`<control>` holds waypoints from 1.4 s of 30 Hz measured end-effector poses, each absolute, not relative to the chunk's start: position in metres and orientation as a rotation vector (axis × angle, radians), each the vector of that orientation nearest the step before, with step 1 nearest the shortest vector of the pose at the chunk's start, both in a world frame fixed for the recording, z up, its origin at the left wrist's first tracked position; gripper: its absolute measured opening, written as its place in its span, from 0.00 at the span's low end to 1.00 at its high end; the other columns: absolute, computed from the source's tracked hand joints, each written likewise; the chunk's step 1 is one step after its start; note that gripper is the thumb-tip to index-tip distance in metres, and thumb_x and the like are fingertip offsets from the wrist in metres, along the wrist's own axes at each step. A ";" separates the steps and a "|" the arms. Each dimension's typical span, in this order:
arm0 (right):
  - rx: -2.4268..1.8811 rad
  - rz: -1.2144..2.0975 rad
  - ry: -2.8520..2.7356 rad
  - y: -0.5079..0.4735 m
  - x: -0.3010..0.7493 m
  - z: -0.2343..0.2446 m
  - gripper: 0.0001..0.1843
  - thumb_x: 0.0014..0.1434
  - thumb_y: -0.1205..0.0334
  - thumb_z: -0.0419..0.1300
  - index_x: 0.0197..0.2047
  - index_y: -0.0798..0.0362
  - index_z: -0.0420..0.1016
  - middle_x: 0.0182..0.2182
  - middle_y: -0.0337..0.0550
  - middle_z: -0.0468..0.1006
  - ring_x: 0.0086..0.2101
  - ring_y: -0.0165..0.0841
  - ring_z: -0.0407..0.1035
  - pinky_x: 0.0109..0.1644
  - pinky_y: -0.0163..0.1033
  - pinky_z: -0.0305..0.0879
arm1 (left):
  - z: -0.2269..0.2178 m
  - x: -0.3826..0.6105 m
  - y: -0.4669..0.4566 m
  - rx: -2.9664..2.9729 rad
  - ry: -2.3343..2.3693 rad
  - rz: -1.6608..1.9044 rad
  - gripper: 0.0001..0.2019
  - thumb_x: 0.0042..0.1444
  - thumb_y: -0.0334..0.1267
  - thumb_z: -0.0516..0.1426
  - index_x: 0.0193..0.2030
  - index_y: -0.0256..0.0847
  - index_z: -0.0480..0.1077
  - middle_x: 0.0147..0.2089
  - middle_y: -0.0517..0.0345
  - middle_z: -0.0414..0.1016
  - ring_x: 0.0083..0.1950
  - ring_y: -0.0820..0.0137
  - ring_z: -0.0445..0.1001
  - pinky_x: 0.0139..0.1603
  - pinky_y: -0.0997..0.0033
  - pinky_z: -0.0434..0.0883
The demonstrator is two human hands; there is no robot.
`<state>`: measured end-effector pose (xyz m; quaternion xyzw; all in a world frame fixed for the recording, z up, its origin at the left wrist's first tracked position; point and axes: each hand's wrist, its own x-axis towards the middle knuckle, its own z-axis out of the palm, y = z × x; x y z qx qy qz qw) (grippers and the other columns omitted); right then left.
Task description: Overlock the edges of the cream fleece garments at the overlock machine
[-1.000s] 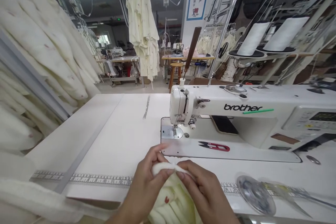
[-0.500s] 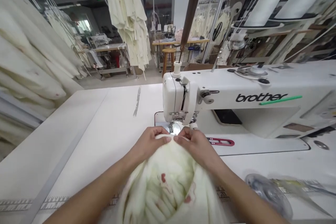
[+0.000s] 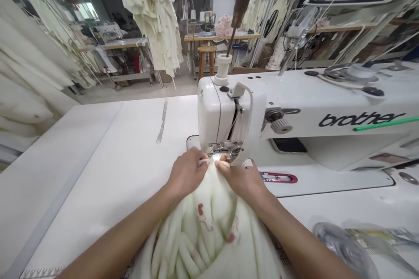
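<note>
Pale cream fabric (image 3: 212, 222) with small red printed marks hangs in folds toward me, its far edge up at the needle area of a white sewing machine (image 3: 214, 109). My left hand (image 3: 190, 172) pinches that edge just left of the presser foot (image 3: 216, 150). On the other side, my right hand (image 3: 242, 176) grips the same edge between thumb and fingers, close under the machine head. The fingertips of both hands are partly hidden by the head and the cloth, and the needle itself cannot be made out.
Red thread snips (image 3: 279, 177) lie on the machine bed, right of my right hand. A clear round object (image 3: 343, 248) and blurred tools are at the lower right. Cream garments (image 3: 150, 17) hang beyond the white table (image 3: 98, 174). A wooden stool (image 3: 206, 59) stands farther back.
Both hands have pushed the fabric edge forward, in under the presser foot. The machine looks nearer, and my view has shifted slightly.
</note>
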<state>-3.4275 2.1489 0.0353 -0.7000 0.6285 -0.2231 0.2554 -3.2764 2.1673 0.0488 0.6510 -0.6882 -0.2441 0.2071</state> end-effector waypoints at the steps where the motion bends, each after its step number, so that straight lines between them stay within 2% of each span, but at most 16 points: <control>1: -1.901 -0.617 1.709 2.149 -3.428 0.034 0.08 0.53 0.62 0.52 0.24 0.52 0.66 0.24 0.40 0.71 0.27 0.31 0.63 0.32 0.35 0.51 | 0.049 -3.277 2.167 1.818 -1.907 -0.683 0.10 0.55 0.35 0.49 0.36 0.41 0.72 0.40 0.54 0.74 0.41 0.62 0.73 0.37 0.70 0.66; 6: -1.929 -0.634 1.719 2.150 -3.429 0.031 0.08 0.53 0.62 0.53 0.25 0.52 0.68 0.24 0.40 0.73 0.27 0.31 0.66 0.31 0.34 0.51 | 0.049 -3.277 2.167 1.846 -1.906 -0.663 0.09 0.56 0.35 0.49 0.36 0.41 0.71 0.38 0.53 0.74 0.40 0.62 0.72 0.35 0.70 0.64; 13: -2.074 -0.649 1.768 2.150 -3.429 0.028 0.12 0.55 0.62 0.52 0.24 0.53 0.70 0.23 0.40 0.73 0.24 0.30 0.65 0.28 0.33 0.50 | 0.045 -3.279 2.164 1.915 -1.937 -0.589 0.08 0.55 0.32 0.48 0.33 0.40 0.67 0.37 0.56 0.71 0.35 0.65 0.70 0.30 0.71 0.57; 22: -2.151 -0.602 1.847 2.148 -3.425 0.019 0.08 0.56 0.61 0.54 0.31 0.53 0.73 0.28 0.42 0.77 0.30 0.33 0.68 0.30 0.35 0.48 | 0.036 -3.278 2.162 1.879 -1.942 -0.517 0.06 0.56 0.32 0.48 0.33 0.41 0.65 0.38 0.57 0.71 0.36 0.66 0.71 0.34 0.70 0.61; 30: -2.197 -0.634 1.881 2.146 -3.423 0.015 0.09 0.57 0.61 0.54 0.29 0.53 0.73 0.24 0.40 0.76 0.26 0.30 0.67 0.29 0.34 0.47 | 0.032 -3.278 2.159 1.888 -1.925 -0.471 0.07 0.58 0.33 0.48 0.35 0.40 0.67 0.40 0.53 0.73 0.40 0.62 0.73 0.37 0.68 0.64; 42: -2.209 -0.636 1.915 2.142 -3.419 0.012 0.13 0.60 0.57 0.53 0.37 0.53 0.76 0.31 0.45 0.79 0.32 0.35 0.72 0.33 0.35 0.53 | 0.029 -3.279 2.154 1.925 -1.908 -0.391 0.09 0.57 0.33 0.49 0.39 0.39 0.68 0.43 0.51 0.72 0.43 0.60 0.73 0.41 0.66 0.65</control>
